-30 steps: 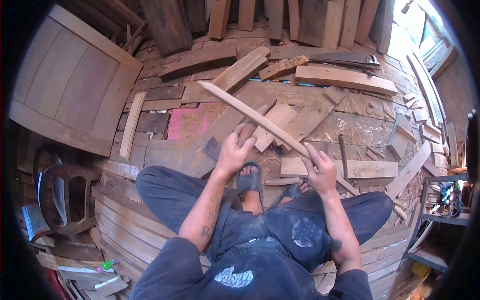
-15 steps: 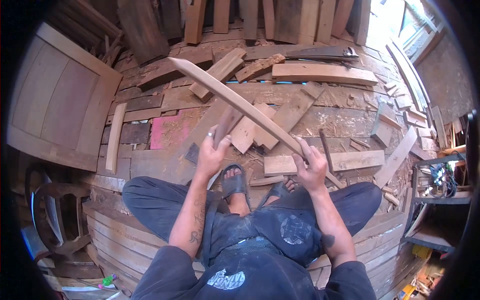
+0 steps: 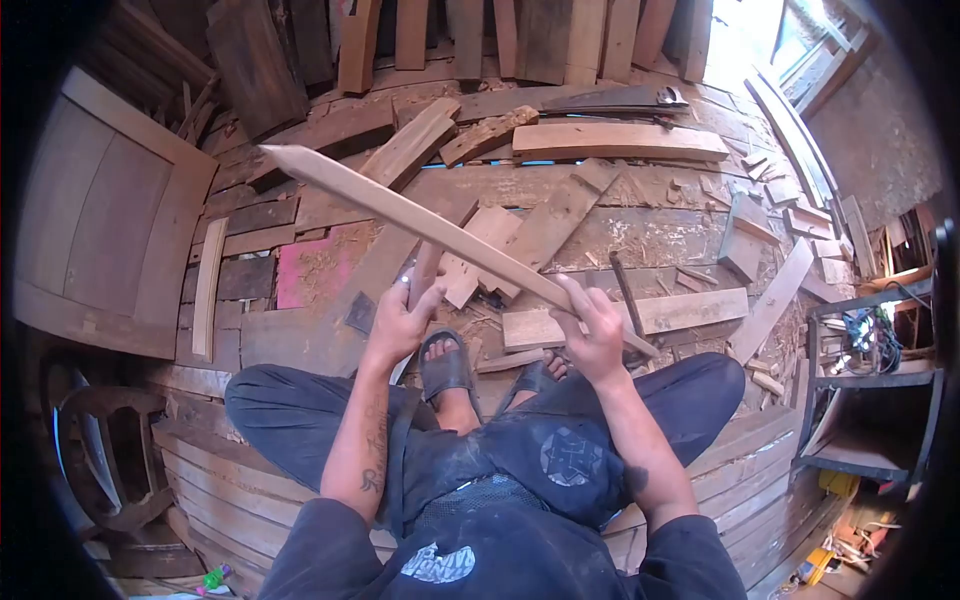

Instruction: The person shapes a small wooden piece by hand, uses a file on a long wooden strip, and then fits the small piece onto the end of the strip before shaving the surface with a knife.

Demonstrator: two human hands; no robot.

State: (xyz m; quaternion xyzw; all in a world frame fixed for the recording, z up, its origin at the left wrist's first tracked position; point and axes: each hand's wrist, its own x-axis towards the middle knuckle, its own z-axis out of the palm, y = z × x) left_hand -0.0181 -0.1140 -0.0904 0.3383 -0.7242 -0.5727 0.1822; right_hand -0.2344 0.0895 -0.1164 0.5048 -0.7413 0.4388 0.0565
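Note:
My right hand (image 3: pixel 594 330) is closed around the lower end of a long pale wooden stick (image 3: pixel 430 229). The stick slants up to the left, and its far tip is cut to a point. My left hand (image 3: pixel 404 318), with a ring on one finger, grips a shorter reddish-brown wood piece (image 3: pixel 426 262). That piece extends upward and overlaps the stick in this view, its far part hidden behind it. Both hands are above my knees, over the plank floor.
Offcuts and shavings cover the floor, with a flat board (image 3: pixel 680 310) before my feet. A handsaw (image 3: pixel 615 97) lies behind a thick beam (image 3: pixel 620 142). A panelled door (image 3: pixel 120 210) leans at left; a metal shelf (image 3: pixel 870 380) with wires stands at right. Planks (image 3: pixel 410 35) lean at the back.
The stick's pointed end has swung left and down, so it lies flatter across the view. Both hands keep their grip. The whole scene has shifted slightly left.

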